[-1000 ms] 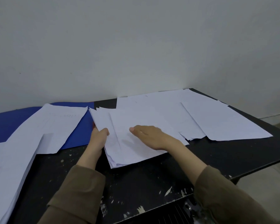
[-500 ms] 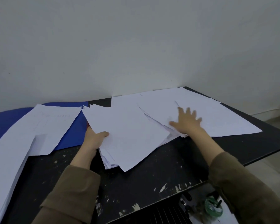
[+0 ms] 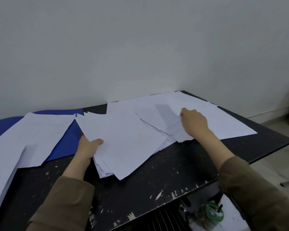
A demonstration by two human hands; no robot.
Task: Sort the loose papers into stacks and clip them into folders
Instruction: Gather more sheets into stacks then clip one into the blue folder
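A thick stack of white papers (image 3: pixel 123 144) lies in the middle of the black table (image 3: pixel 157 184). My left hand (image 3: pixel 88 149) grips its left edge, thumb on top. More loose white sheets (image 3: pixel 223 117) spread over the back right of the table. My right hand (image 3: pixel 193 122) rests on those sheets with its fingers curled around the edge of a sheet that is partly lifted. A blue folder (image 3: pixel 63 144) lies open at the left, partly covered by other white sheets (image 3: pixel 32 135).
A pale wall stands right behind the table. The table's right edge and near edge drop to the floor. Below the near edge sits a green roll (image 3: pixel 213 212) among small items and a sheet of paper. Another paper pile (image 3: pixel 0 172) hangs at the far left.
My right hand left the middle stack, reached right to the spread sheets, and now curls on one sheet's edge. My left hand stayed on the stack's left edge.
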